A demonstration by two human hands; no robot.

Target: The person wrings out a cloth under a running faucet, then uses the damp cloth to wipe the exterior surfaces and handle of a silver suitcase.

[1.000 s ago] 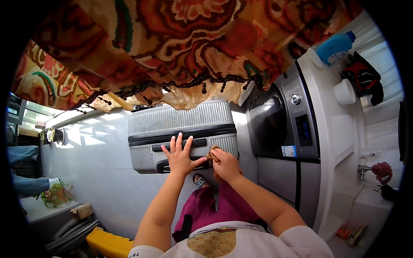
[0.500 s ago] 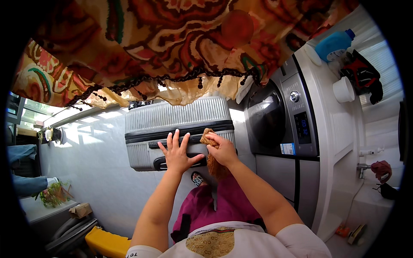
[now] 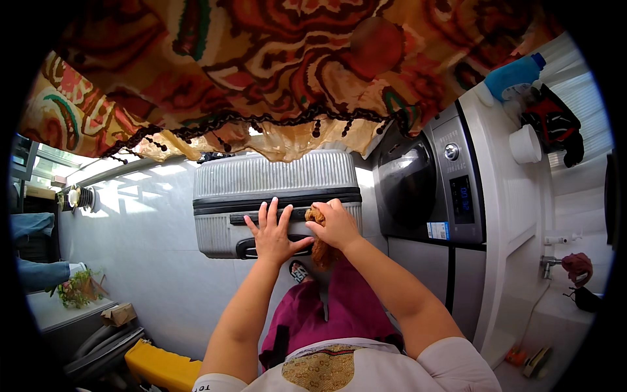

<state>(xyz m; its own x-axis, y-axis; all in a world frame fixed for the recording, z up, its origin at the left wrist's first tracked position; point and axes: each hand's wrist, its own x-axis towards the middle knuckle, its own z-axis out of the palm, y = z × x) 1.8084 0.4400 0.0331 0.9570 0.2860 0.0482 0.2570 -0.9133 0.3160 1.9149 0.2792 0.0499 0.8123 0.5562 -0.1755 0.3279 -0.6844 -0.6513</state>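
Note:
A silver ribbed suitcase stands on the floor in front of me, a black zip band running across it and a black handle on the side nearest me. My left hand rests on that near side with its fingers spread, close to the handle. A brown cloth is bunched in my right hand, which presses it against the suitcase near its right end. Part of the cloth hangs down below that hand. The suitcase's far edge is partly covered by hanging patterned fabric.
Patterned orange-red fabric with a dark fringe hangs overhead. To the right stand a grey washing machine and a white counter holding a blue bottle and a white cup. A yellow object and a potted plant are at lower left.
My right hand has shifted slightly right, its fingers now curled further over the bunched cloth. My left hand stays spread on the suitcase. The whole view has moved a little.

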